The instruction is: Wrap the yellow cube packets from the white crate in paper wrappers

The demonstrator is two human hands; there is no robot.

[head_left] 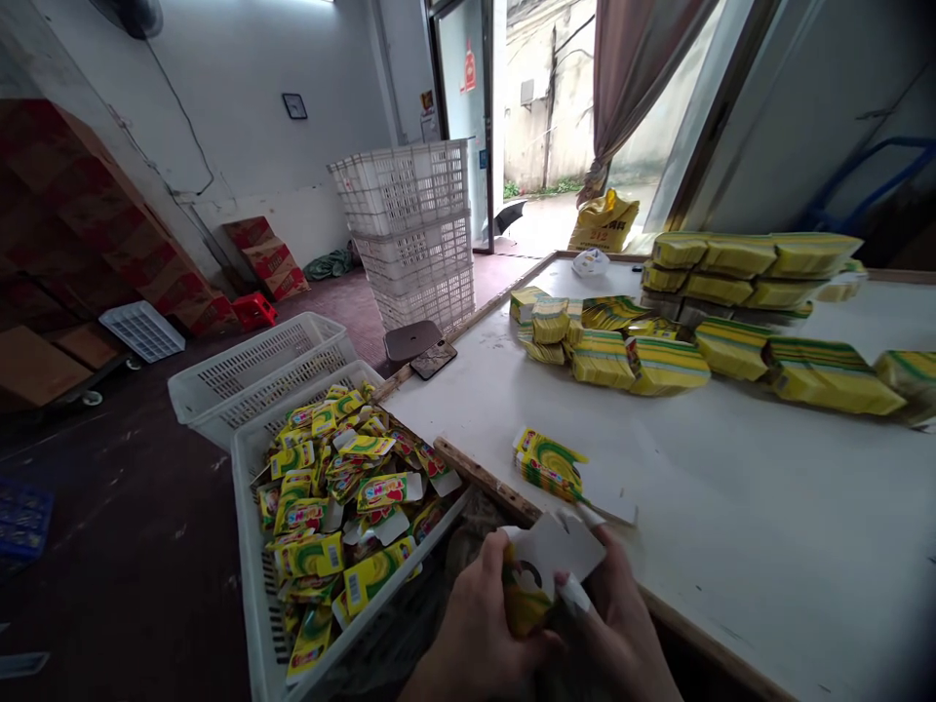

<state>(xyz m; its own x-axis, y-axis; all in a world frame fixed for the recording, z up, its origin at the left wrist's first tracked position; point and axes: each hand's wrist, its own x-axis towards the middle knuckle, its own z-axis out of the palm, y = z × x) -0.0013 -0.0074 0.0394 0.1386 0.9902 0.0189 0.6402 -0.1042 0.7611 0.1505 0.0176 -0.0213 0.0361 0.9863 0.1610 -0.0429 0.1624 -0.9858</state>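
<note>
From my remote post, I have the left hand [475,614] and right hand [621,595] nearest, both on one small yellow carton [530,600] held just off the edge of the white table [738,517]. The left fingers grip its body; the white-tipped right fingers pinch its pale flaps, though blur softens the contact. At my 12 o'clock, just beyond, a short stack of flattened cartons [548,463] lies on the table. At 10 o'clock a white plastic crate [249,546] holds a heap of yellow-and-green cartons [311,556], with a second crate [255,369] behind it. A smartphone [434,359] rests at 11 o'clock by the table's edge. Farther out, at 1 o'clock, bundled cartons [669,366] stand in rows. Beyond the table, tall stacked crates [416,195] rise at 11, and a yellow sack [605,222] sits at 12 by the doorway.
</note>
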